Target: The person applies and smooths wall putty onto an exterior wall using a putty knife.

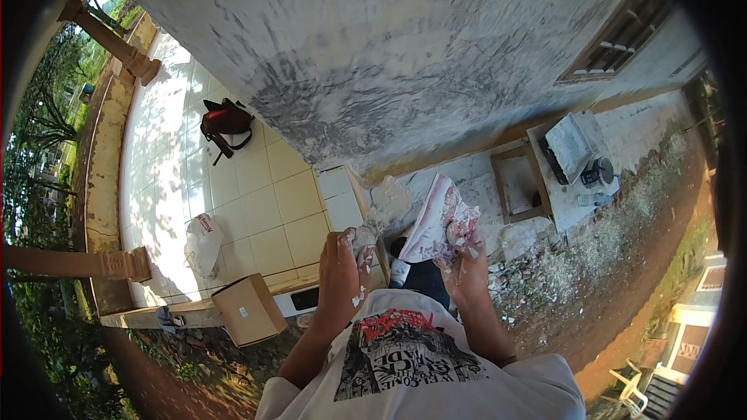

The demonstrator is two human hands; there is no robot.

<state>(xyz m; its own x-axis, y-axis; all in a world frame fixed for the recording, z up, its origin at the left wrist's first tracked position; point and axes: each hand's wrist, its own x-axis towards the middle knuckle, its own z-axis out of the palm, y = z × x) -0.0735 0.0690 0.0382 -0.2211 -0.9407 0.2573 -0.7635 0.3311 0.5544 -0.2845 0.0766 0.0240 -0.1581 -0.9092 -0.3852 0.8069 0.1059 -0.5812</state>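
Note:
My right hand (469, 266) grips a crumpled pink-and-white bag (433, 222), smeared with white paste, whose flat side points away from me. Closed and curled, my left hand (342, 264) is held to the left of the bag, apart from it. White paste clings to the fingers of both hands. Something greyish shows at the left fingers, but I cannot make out what it is. Ahead of both hands stands a grey wall (373, 54) with patchy, streaked coating.
A dark backpack (226, 124) and a white plastic bag (204, 245) lie on the tiled floor (257, 214) at left. A cardboard box (247, 309) sits by its edge. At right are a wooden frame (520, 183), a tray (567, 148), a dark bucket (597, 172) and a bottle (594, 200).

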